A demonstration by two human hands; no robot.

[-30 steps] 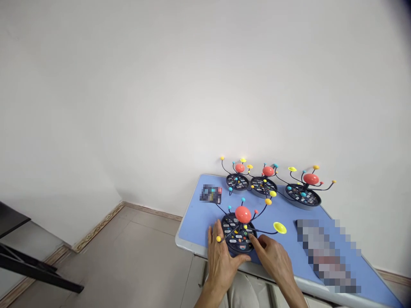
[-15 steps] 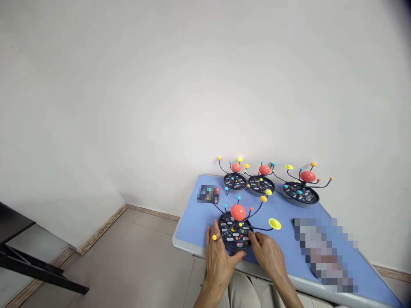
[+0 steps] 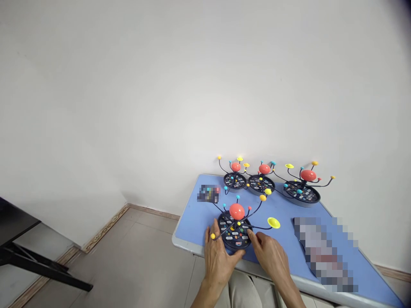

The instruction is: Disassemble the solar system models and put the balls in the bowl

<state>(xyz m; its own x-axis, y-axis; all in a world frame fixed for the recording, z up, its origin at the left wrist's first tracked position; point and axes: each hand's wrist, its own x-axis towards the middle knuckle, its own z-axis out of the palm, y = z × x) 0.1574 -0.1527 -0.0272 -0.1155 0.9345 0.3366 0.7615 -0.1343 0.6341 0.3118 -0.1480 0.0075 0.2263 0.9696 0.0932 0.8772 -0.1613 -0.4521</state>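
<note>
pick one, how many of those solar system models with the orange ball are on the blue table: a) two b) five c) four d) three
c: three models stand in a row along the wall side of the blue table, and a fourth model sits at the near edge between the left hand and right hand.

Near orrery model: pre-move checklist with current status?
1. Left hand on the near model base rim: ok.
2. Right hand touching the base's right edge: ok.
3. Base flat on the blue table: ok.
4. Near model apart from the three back models: ok.
5. Yellow disc arm clear of the right hand: ok.
6. Grip firmness: cannot tell.
</note>
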